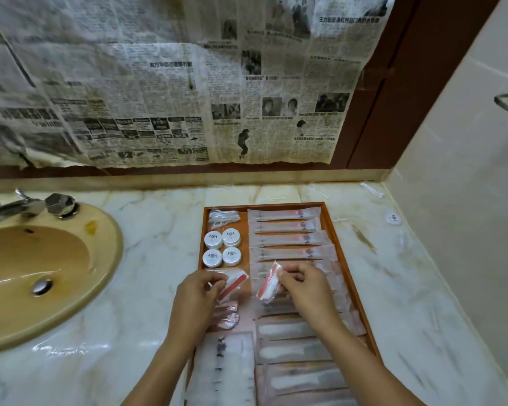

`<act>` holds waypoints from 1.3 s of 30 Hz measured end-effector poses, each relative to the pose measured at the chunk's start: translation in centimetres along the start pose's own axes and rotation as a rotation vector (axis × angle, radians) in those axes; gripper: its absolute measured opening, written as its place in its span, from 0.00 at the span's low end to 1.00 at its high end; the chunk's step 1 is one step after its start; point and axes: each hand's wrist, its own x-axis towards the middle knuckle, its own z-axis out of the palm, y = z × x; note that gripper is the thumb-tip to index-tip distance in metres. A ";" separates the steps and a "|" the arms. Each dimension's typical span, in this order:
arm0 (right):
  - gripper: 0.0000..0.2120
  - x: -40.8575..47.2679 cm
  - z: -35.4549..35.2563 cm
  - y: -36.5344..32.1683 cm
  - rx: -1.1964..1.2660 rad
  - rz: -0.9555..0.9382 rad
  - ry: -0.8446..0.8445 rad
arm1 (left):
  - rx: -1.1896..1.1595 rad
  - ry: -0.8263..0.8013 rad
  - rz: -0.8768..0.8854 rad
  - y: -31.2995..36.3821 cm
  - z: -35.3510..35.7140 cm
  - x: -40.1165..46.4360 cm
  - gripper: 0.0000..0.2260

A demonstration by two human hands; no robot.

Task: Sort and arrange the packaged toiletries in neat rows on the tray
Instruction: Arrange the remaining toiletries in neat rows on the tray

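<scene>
A wooden tray (332,230) lies on the marble counter. Long packaged items (288,238) fill its right side in a row, and wider packets (294,350) lie nearer me. At the tray's back left sit a clear packet (222,216) and several round white soaps (222,247). My left hand (197,294) pinches a clear packet with a red and white strip (232,284) at the tray's left side. My right hand (304,284) holds a small red and white packet (269,284) tilted above the tray's middle. More small packets (226,316) lie below my left hand.
A yellow sink (50,276) with a chrome tap (21,206) lies to the left. A lone white round soap (393,218) and a clear wrapper (371,189) lie on the counter (159,259) right of the tray. Newspaper covers the wall behind. A tiled wall closes the right.
</scene>
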 end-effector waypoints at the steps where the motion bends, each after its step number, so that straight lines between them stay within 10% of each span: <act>1: 0.04 -0.4 0.7 -0.1 0.005 0.010 0.001 | 0.009 -0.004 -0.003 -0.5 -0.4 0.1 0.10; 19: 0.12 -3.0 5.2 -0.2 0.060 0.045 0.033 | 0.498 -0.245 0.309 -5.3 -1.0 1.7 0.07; 39: 0.08 -4.9 9.9 2.4 -0.380 0.007 -0.012 | 0.282 -0.328 0.396 -7.7 -3.0 2.1 0.11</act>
